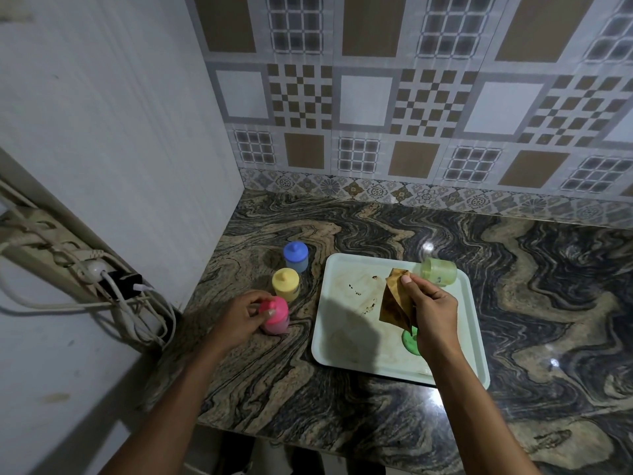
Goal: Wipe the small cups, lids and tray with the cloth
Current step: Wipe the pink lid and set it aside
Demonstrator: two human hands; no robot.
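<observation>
While the brown cloth hangs over the tray, the right hand pinches its upper edge between thumb and curled fingers, so the folded cloth droops toward the tray's middle. The pale tray lies flat on the surface and carries brown smears and a few dark specks on its left half. A green cup, with no lid on it, lies on its side at the tray's far right corner, just beyond the right hand's fingertips. A green lid rests on the tray under the cloth, partly hidden by the right wrist.

Left of the tray, the left hand wraps its fingers and thumb round a pink cup that stands lidded on the surface. Just beyond it stand a yellow cup and then a blue cup, both lidded and upright, in a row off the tray. A tiled wall backs the surface, and cables hang on the left wall.
</observation>
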